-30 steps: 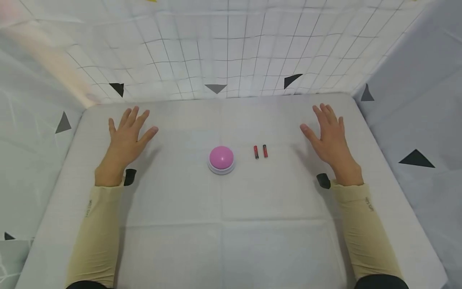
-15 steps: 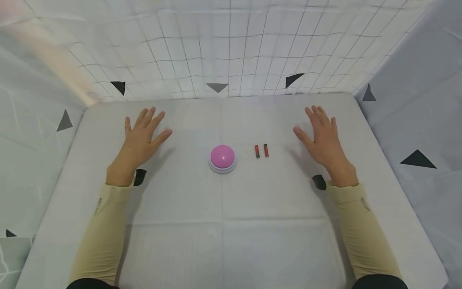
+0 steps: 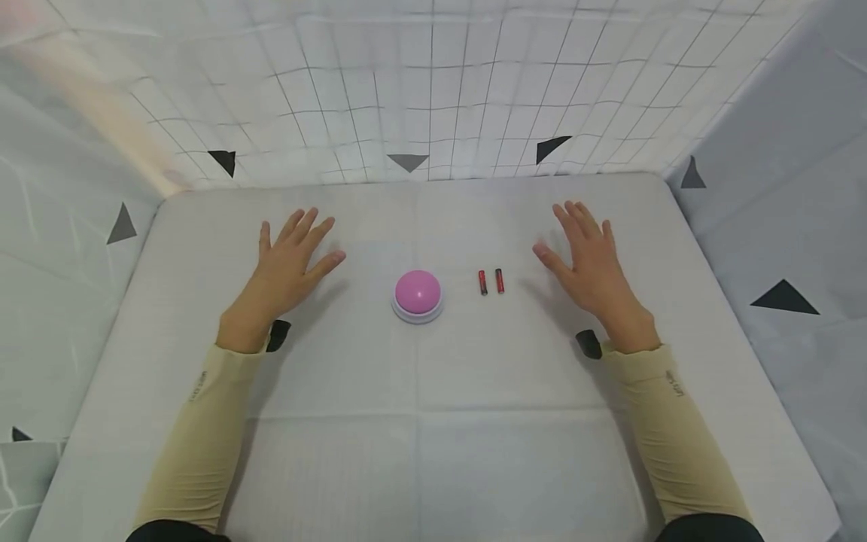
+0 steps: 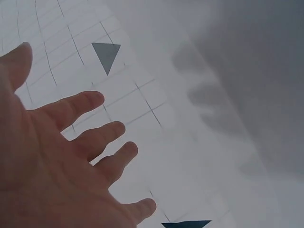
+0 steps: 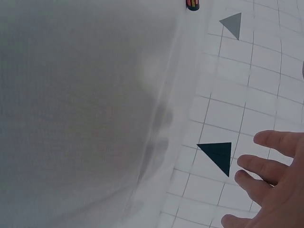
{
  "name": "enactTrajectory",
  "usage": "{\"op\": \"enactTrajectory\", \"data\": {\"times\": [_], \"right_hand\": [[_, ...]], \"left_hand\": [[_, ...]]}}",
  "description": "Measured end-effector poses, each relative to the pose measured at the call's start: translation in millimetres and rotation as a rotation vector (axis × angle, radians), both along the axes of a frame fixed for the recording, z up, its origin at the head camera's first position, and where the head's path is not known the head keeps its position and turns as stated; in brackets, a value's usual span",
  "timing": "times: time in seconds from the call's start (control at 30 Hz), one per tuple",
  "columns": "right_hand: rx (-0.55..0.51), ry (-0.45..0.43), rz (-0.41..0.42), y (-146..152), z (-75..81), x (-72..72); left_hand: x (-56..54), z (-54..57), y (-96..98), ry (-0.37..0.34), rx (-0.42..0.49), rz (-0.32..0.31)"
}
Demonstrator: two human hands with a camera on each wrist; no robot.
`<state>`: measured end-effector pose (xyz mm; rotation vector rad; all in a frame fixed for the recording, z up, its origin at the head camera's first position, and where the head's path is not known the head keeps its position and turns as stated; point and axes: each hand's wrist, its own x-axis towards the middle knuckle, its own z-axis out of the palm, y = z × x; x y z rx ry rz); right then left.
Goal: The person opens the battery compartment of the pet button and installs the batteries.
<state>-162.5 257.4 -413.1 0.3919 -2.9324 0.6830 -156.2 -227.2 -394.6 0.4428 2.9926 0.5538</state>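
A round lamp-like thing with a pink dome [image 3: 418,292] on a white base sits mid-table; its exact kind is unclear. To its right lie two small red-and-black batteries [image 3: 482,282], side by side and slightly apart. My left hand [image 3: 284,271] hovers left of the pink dome, fingers spread and holding nothing. On the other side, my right hand [image 3: 589,271] is raised right of the batteries, its fingers also spread and bare. In the right wrist view one battery end [image 5: 192,4] shows at the top edge. Neither hand touches anything.
A white cloth covers the table [image 3: 420,467]. Behind it hangs a white sheet with grid lines [image 3: 447,90] and dark triangles [image 3: 553,148]. Grey-white sheets [image 3: 779,188] close off the left and right sides. Small black wrist pieces [image 3: 588,344] stick out from the sleeves.
Both hands have moved inward over the table, the left one rightward and the right one leftward. The pink-domed thing and the batteries lie where they were.
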Motion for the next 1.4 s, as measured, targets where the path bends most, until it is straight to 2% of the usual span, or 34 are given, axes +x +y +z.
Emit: {"op": "enactTrajectory", "data": {"times": [0.27,0.5,1.07,1.23,1.4], "right_hand": [[0.008,0.0,0.021,-12,-1.1,3.1],[0.012,0.009,0.05,-20,-4.2,5.6],[0.015,-0.019,0.118,-42,-8.3,11.7],[-0.001,-0.006,0.146,-47,-10.2,12.7],[-0.005,-0.002,0.159,-53,-12.4,13.5]], "left_hand": [[3.8,-0.7,17.9,-0.04,-0.016,-0.045],[5.6,-6.1,28.8,-0.033,-0.031,-0.072],[13.3,-11.3,46.6,-0.041,-0.058,-0.145],[16.2,-13.5,51.6,-0.033,-0.052,-0.164],[19.3,-16.8,53.9,-0.056,0.016,-0.179]]}}
